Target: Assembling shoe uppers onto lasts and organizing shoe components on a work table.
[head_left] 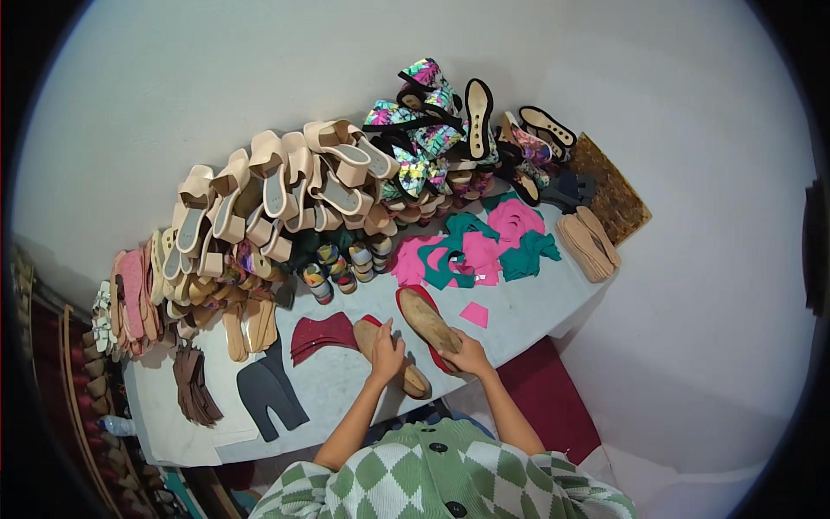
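Note:
Near the front edge of the table, a shoe with a tan sole and red edging lies sole-up under my left hand. The fingers are wrapped round its middle and hide part of it. To the right, my right hand grips the lower end of a second red-edged shoe, which is tilted with its tan sole facing up. Just left of the shoes rests a small stack of dark red upper pieces. A small pink scrap is beyond my right hand.
Beige heeled sandals are piled along the wall, with patterned sandals beside them. Pink and green cut pieces lie behind the shoes. Tan insoles are stacked at right; dark grey pieces and brown strips lie at left.

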`<state>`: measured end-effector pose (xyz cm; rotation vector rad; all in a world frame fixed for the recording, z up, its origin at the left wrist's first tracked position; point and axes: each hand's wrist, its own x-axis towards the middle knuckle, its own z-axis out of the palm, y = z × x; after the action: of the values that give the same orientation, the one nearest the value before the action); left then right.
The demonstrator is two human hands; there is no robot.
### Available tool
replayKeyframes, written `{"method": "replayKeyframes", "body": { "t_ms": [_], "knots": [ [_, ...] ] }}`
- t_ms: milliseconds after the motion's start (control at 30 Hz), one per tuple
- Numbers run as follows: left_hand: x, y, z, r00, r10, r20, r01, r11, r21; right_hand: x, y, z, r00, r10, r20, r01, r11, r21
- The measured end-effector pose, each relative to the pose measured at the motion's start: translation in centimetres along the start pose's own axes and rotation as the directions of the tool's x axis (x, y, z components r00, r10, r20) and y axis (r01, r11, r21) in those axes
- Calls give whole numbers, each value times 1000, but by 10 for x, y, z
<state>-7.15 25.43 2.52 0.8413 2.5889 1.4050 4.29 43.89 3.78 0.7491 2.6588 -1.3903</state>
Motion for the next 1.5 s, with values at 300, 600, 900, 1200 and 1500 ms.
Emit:
{"method": "replayKeyframes", "body": {
  "t_ms": [300, 600, 900, 1200, 1500],
  "knots": [
    [46, -15, 27, 799, -470, 376, 596, 699, -394, 4, 33, 3, 994, -105, -11, 106, 982, 158],
    [48, -22, 45, 623, -688, 371, 707, 292, -644, 8, 52, 4, 997, 72, 6, -55, 696, 716],
    [56, -26, 51, 725, -549, 415, 656, 367, -659, 4, 71, 22, 976, 4, -219, 136, 771, 622],
    [52, -25, 44, 833, -455, 316, 539, 535, -650, -10, 19, 6, 958, -209, -197, 220, 975, 36],
    [53, -23, 35, 723, -520, 454, 661, 332, -673, 18, 9, -5, 999, 17, 46, -18, 999, 35]
  ]
}}
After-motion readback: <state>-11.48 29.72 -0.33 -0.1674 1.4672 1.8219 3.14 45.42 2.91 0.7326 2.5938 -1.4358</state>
